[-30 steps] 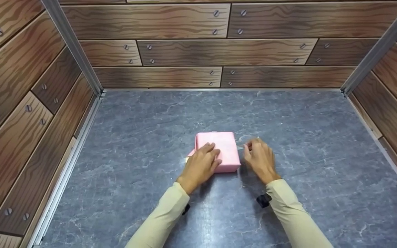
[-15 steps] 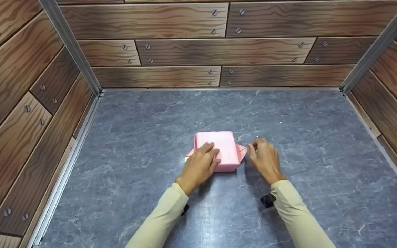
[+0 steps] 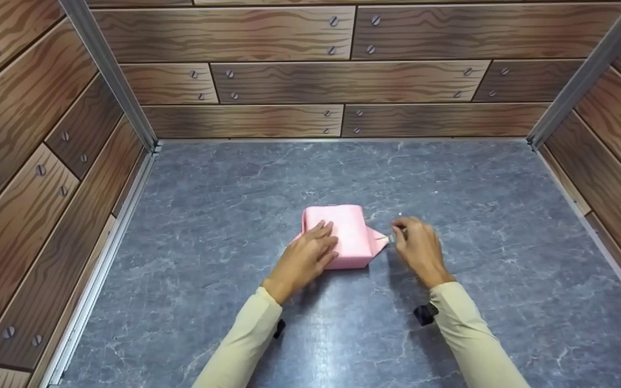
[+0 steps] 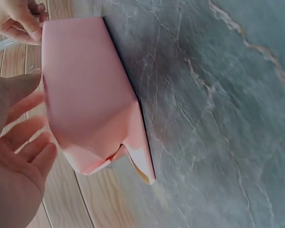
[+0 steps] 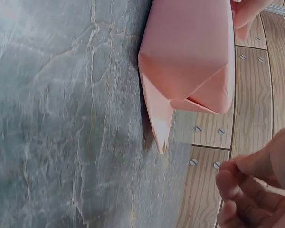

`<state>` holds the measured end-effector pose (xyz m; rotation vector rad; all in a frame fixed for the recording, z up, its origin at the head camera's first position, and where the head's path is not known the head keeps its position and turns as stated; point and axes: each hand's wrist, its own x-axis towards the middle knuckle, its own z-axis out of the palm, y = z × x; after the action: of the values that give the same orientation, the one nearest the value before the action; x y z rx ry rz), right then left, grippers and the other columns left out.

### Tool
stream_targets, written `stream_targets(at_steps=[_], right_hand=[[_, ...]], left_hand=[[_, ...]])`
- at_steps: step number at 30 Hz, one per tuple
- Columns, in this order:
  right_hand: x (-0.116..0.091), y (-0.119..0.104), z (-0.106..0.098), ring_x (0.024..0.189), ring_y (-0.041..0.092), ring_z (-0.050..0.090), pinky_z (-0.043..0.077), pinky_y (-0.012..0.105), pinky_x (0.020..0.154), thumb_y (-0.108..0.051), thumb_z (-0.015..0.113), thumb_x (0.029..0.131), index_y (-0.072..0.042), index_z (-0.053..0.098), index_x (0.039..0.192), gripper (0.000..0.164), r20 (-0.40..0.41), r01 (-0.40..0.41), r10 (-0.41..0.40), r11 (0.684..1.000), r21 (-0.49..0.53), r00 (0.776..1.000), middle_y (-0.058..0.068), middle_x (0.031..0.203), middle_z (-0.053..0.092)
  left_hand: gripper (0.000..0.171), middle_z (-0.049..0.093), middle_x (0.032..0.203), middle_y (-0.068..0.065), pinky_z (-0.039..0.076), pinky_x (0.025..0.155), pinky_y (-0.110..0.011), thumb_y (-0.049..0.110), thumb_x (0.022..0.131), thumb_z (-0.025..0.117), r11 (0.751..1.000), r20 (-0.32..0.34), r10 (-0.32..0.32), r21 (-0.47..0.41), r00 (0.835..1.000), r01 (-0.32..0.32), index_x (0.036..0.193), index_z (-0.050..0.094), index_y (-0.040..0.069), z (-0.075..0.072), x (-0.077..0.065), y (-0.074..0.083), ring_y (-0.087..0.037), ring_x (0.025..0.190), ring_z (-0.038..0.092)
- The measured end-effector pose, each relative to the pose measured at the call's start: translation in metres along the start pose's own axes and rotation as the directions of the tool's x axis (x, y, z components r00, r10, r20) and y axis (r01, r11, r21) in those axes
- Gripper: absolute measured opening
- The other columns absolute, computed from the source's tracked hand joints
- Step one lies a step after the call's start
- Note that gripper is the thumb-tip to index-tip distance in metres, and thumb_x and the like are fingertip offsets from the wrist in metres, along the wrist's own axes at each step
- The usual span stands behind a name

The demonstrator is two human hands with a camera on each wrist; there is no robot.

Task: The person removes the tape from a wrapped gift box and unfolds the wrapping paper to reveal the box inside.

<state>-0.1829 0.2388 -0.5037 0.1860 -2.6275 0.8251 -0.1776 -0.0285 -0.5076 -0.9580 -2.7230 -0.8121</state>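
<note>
On tabletop [image 3: 208, 215]: pink pkg [image 3: 349, 235], prob. light, papery, creases easily; hold sides [image 3: 347, 263], not flap [image 3: 379, 242] at pkg's R. L hand [image 3: 301, 260] over pkg, fingers relaxed; R hand [image 3: 419, 249] right of pkg, fingers curled, no visible item.

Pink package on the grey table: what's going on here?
A person is working on a pink wrapped package on a grey, marbled table. The left hand rests on top of it. The right hand is just off the pointed right-end flap, thumb and fingertips together; whether they hold anything is too small to tell. A left-end flap also sticks out, so neither end is folded flat.
</note>
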Motion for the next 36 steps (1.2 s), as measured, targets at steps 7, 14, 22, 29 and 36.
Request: stream_targets(at_steps=[7,14,22,29,36], right_hand=[[0.000,0.005,0.001,0.099,0.038,0.066,0.054,0.054,0.085,0.009,0.080,0.077,0.005,0.067,0.118,0.043,0.231,0.136,-0.153,0.987,0.086,0.961,0.020,0.111,0.067],[0.002,0.009,0.007,0.114,0.038,0.061,0.049,0.053,0.099,0.001,0.087,0.074,0.004,0.066,0.122,0.053,0.363,0.191,-0.239,0.968,0.163,0.901,0.018,0.121,0.064],[0.002,0.010,0.012,0.114,0.037,0.061,0.050,0.051,0.099,-0.004,0.088,0.074,0.002,0.069,0.113,0.044,0.406,0.175,-0.245,0.964,0.202,0.880,0.017,0.120,0.064],[0.003,0.012,0.012,0.118,0.038,0.059,0.047,0.055,0.102,-0.010,0.084,0.081,-0.001,0.072,0.111,0.033,0.458,0.170,-0.232,0.970,0.174,0.858,0.015,0.122,0.062],[0.006,0.010,0.010,0.118,0.036,0.059,0.048,0.055,0.100,-0.012,0.082,0.084,-0.008,0.071,0.101,0.021,0.496,0.158,-0.202,0.979,0.129,0.844,0.013,0.121,0.060]], left_hand=[[0.042,0.062,0.126,-0.007,0.051,0.097,-0.041,0.030,0.088,0.081,0.998,-0.095,-0.006,-0.061,0.995,0.001,0.119,0.067,0.007,-0.010,-0.013,-0.012,-0.024,0.116,0.058],[0.039,0.065,0.113,-0.008,0.053,0.090,-0.044,0.026,0.078,0.088,0.997,-0.072,-0.071,-0.042,0.995,0.068,0.107,0.068,0.008,-0.014,-0.021,-0.029,-0.027,0.105,0.061],[0.026,0.071,0.107,-0.005,0.054,0.087,-0.044,0.023,0.079,0.088,0.994,-0.030,-0.107,-0.028,0.994,0.106,0.096,0.072,0.012,-0.010,-0.025,-0.039,-0.026,0.101,0.064],[0.018,0.073,0.110,-0.004,0.053,0.091,-0.042,0.026,0.082,0.085,0.994,0.002,-0.110,-0.013,0.994,0.110,0.094,0.078,0.014,-0.008,-0.027,-0.043,-0.024,0.104,0.063],[0.017,0.073,0.097,-0.001,0.053,0.086,-0.040,0.028,0.083,0.084,0.991,0.003,-0.130,-0.001,0.991,0.130,0.090,0.077,0.014,-0.009,-0.030,-0.043,-0.021,0.097,0.063]])
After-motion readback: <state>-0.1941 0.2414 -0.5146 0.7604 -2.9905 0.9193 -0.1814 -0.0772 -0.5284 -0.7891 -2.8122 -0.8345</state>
